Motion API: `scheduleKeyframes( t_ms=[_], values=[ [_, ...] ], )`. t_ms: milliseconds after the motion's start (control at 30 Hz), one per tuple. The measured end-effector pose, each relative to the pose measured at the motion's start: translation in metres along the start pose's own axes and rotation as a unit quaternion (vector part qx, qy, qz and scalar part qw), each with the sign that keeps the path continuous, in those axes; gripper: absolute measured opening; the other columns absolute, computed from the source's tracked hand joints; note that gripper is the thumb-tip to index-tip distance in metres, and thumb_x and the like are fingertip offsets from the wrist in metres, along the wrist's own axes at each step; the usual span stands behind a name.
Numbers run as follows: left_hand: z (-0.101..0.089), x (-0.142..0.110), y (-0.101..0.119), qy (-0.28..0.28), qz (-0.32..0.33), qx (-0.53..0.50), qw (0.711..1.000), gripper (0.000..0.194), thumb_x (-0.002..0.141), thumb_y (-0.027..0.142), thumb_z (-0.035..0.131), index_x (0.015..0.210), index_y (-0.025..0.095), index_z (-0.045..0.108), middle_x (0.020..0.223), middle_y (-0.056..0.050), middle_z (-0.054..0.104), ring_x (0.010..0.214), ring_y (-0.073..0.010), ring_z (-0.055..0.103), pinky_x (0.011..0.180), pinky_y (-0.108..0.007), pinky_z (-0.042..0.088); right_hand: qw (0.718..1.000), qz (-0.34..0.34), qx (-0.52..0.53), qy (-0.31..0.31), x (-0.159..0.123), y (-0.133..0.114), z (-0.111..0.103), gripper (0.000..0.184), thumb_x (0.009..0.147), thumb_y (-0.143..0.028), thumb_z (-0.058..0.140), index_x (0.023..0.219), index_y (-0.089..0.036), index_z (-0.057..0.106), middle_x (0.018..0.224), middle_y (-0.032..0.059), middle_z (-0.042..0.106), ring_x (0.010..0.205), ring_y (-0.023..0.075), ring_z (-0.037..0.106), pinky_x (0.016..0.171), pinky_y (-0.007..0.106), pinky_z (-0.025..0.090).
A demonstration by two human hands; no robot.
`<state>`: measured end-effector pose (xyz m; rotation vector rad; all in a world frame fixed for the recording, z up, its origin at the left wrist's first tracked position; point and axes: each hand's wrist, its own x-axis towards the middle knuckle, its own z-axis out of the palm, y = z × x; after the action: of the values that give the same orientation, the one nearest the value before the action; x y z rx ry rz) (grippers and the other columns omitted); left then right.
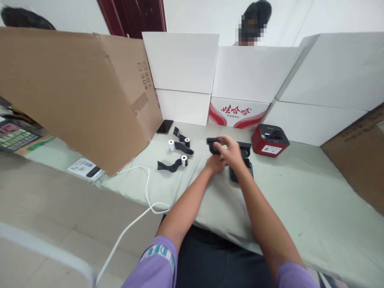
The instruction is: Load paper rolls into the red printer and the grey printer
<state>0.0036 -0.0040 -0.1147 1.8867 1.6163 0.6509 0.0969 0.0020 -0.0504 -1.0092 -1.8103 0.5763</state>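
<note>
Slightly blurred, my right hand (230,151) is closed on a small black piece (213,141), roughly roll-shaped, above the table. Just below it, my left hand (215,163) is close to the same piece, and its fingers are mostly hidden behind the right hand. Partly covered by my right wrist is a black box-like device (235,175) with its lid (245,148) raised. To the left lie three small white paper rolls with dark tails: a far roll (187,141), a middle roll (171,145) and a near roll (184,159).
A red and black device (270,140) stands right of my hands. A phone (165,127) lies at the back left. White panels (183,60) and a brown cardboard box (120,92) wall the table. A white cable (147,188) hangs over the front edge. A person is behind the panels.
</note>
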Motion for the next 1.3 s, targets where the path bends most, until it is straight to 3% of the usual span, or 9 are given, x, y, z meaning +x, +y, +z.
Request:
scheduleKeyframes(
  t_ms=[100, 233, 367, 567, 833, 1000, 1133, 1233, 1300],
  values=[
    [0.003, 0.001, -0.003, -0.012, 0.026, -0.022, 0.999, 0.030, 0.088, 0.024, 0.057, 0.109, 0.028, 0.078, 0.111, -0.001, 0.078, 0.106, -0.0202, 0.069, 0.094, -0.028, 0.051, 0.975, 0.097, 0.181, 0.087, -0.021, 0.020, -0.054, 0.038, 0.080, -0.051, 0.072, 0.107, -0.027, 0.062, 0.085, -0.0007, 0.071, 0.068, 0.0179, 0.063, 0.064, 0.030, 0.047],
    [0.008, 0.001, -0.007, 0.006, 0.038, -0.029, 0.999, 0.033, 0.085, 0.024, 0.055, 0.106, 0.030, 0.079, 0.111, 0.000, 0.078, 0.105, -0.0199, 0.069, 0.090, -0.029, 0.052, 0.962, 0.145, 0.199, 0.115, -0.051, 0.050, -0.091, 0.037, 0.072, -0.048, 0.079, 0.096, -0.026, 0.062, 0.079, -0.0015, 0.069, 0.065, 0.0163, 0.062, 0.059, 0.027, 0.046],
    [0.008, 0.001, -0.007, 0.007, 0.047, -0.034, 0.998, 0.032, 0.084, 0.025, 0.055, 0.105, 0.029, 0.080, 0.111, 0.000, 0.078, 0.105, -0.0202, 0.069, 0.088, -0.029, 0.051, 0.973, 0.174, 0.134, 0.078, -0.066, 0.067, -0.088, 0.038, 0.072, -0.049, 0.077, 0.096, -0.025, 0.063, 0.080, 0.0002, 0.070, 0.071, 0.0185, 0.062, 0.065, 0.031, 0.047],
    [0.009, 0.001, -0.009, 0.010, 0.056, -0.045, 0.997, 0.032, 0.083, 0.023, 0.056, 0.104, 0.027, 0.080, 0.109, -0.001, 0.079, 0.104, -0.0207, 0.069, 0.089, -0.029, 0.051, 0.987, 0.118, -0.074, 0.084, -0.065, 0.081, -0.086, 0.032, 0.075, -0.050, 0.068, 0.091, -0.022, 0.071, 0.089, 0.0054, 0.066, 0.082, 0.0222, 0.054, 0.077, 0.037, 0.045],
    [0.008, -0.001, -0.008, 0.011, 0.052, -0.048, 0.997, 0.032, 0.084, 0.022, 0.056, 0.105, 0.027, 0.080, 0.108, -0.001, 0.079, 0.102, -0.0196, 0.069, 0.087, -0.028, 0.051, 0.978, 0.100, -0.174, 0.062, -0.068, 0.098, -0.090, 0.031, 0.085, -0.050, 0.057, 0.088, -0.023, 0.072, 0.101, 0.0099, 0.056, 0.106, 0.0303, 0.047, 0.104, 0.050, 0.037],
    [0.010, 0.000, -0.009, 0.011, 0.050, -0.049, 0.997, 0.031, 0.084, 0.024, 0.056, 0.105, 0.028, 0.080, 0.108, -0.001, 0.079, 0.101, -0.0195, 0.069, 0.085, -0.028, 0.051, 0.977, 0.148, -0.147, 0.037, -0.066, 0.110, -0.085, 0.029, 0.080, -0.048, 0.062, 0.091, -0.024, 0.072, 0.105, 0.0099, 0.053, 0.110, 0.0309, 0.047, 0.105, 0.051, 0.038],
    [0.012, 0.002, -0.011, 0.012, 0.050, -0.046, 0.998, 0.030, 0.085, 0.024, 0.056, 0.104, 0.028, 0.080, 0.105, -0.001, 0.079, 0.099, -0.0198, 0.069, 0.084, -0.029, 0.051, 0.982, 0.165, -0.079, 0.036, -0.065, 0.114, -0.084, 0.029, 0.077, -0.049, 0.063, 0.091, -0.025, 0.070, 0.107, 0.0078, 0.053, 0.096, 0.0252, 0.052, 0.097, 0.047, 0.046],
    [0.011, 0.000, -0.009, 0.020, 0.061, -0.040, 0.997, 0.029, 0.085, 0.023, 0.056, 0.102, 0.027, 0.080, 0.102, -0.002, 0.078, 0.095, -0.0196, 0.068, 0.083, -0.030, 0.051, 0.981, 0.182, -0.030, 0.055, -0.063, 0.116, -0.082, 0.033, 0.074, -0.051, 0.067, 0.094, -0.025, 0.067, 0.110, 0.0071, 0.055, 0.087, 0.0214, 0.055, 0.094, 0.047, 0.048],
    [0.010, -0.003, -0.007, 0.042, 0.098, -0.042, 0.993, 0.029, 0.087, 0.022, 0.055, 0.104, 0.025, 0.079, 0.102, -0.003, 0.076, 0.089, -0.0181, 0.067, 0.083, -0.030, 0.051, 0.977, 0.190, 0.027, 0.089, -0.061, 0.118, -0.080, 0.040, 0.073, -0.054, 0.069, 0.100, -0.026, 0.060, 0.114, 0.0071, 0.057, 0.093, 0.0223, 0.058, 0.095, 0.047, 0.049]
  ],
)
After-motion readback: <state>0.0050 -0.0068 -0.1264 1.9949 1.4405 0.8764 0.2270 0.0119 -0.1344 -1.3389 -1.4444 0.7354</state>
